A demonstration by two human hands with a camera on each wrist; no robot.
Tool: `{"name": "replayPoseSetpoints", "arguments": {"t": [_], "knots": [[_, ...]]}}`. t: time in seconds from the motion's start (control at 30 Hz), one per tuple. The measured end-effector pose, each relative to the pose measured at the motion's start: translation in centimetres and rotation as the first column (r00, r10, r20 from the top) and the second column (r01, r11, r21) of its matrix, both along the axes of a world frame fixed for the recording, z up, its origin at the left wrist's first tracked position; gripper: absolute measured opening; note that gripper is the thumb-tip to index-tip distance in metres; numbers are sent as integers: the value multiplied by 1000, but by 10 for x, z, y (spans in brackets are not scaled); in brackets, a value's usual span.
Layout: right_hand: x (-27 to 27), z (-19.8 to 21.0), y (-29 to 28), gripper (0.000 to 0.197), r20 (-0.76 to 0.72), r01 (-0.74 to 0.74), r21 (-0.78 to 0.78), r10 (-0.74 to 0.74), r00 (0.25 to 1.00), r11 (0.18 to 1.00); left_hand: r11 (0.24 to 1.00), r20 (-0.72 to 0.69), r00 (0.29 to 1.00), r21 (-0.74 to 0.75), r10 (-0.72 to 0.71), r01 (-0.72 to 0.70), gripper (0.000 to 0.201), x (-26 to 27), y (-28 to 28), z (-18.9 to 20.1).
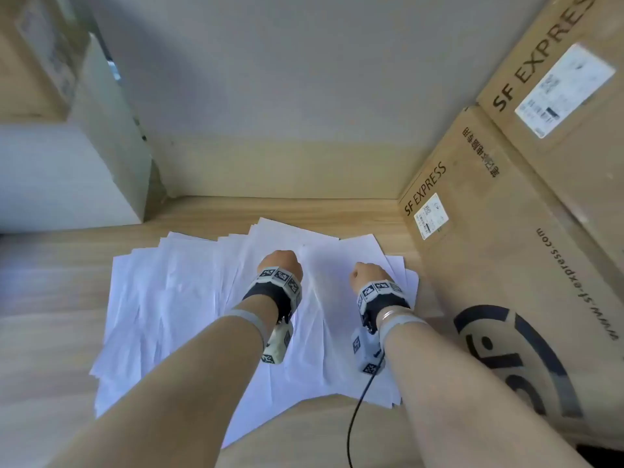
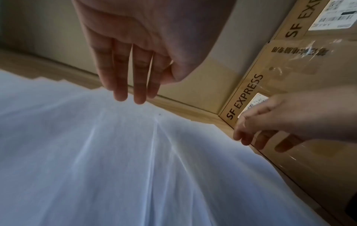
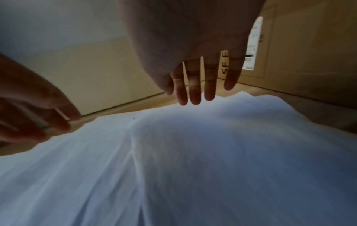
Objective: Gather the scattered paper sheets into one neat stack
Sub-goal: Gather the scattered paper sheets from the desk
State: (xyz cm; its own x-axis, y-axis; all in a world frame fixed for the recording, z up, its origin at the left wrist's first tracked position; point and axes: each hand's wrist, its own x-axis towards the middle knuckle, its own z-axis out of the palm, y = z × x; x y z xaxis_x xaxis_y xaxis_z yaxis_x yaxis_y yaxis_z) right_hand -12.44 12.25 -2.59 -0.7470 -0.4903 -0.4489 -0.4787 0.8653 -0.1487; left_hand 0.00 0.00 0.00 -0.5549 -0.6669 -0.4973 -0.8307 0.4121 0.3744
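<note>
We are holding our left hand (image 1: 279, 263) and right hand (image 1: 367, 275) over the paper sheets (image 1: 175, 298), which are lying fanned out across the middle of the head picture on the wooden table (image 1: 44, 349). In the wrist pictures the fingers (image 2: 120, 85) of both hands are hanging down straight and loose, holding nothing. We are guessing the sheets are light, thin, bendy and slippery, so we are planning to push at the outer edges and slide them together. Our arms are hiding some sheets, the big cardboard box (image 1: 506, 265) is crowding the right side, and we cannot count the sheets
</note>
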Motion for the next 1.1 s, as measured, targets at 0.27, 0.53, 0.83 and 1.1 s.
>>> {"name": "replayPoseSetpoints", "arguments": {"t": [0.27, 0.53, 0.83, 1.1], "knots": [[-24, -39, 48, 62, 70, 301, 153, -314, 947, 941, 988, 135, 986, 134, -101, 83, 36, -20, 20, -57], [-34, -40, 61, 99, 196, 480, 175, -509, 838, 859, 983, 87, 995, 185, -40, 24, 42, -34, 22, -72], [-22, -15, 89, 13, 204, 247, 217, -291, 935, 944, 958, -43, 999, 286, 16, -3, 30, -39, 31, -76], [-13, -16, 97, 40, 318, 618, 98, -613, 723, 780, 927, -71, 990, 365, 118, -84, 50, -35, 37, -78]]}}
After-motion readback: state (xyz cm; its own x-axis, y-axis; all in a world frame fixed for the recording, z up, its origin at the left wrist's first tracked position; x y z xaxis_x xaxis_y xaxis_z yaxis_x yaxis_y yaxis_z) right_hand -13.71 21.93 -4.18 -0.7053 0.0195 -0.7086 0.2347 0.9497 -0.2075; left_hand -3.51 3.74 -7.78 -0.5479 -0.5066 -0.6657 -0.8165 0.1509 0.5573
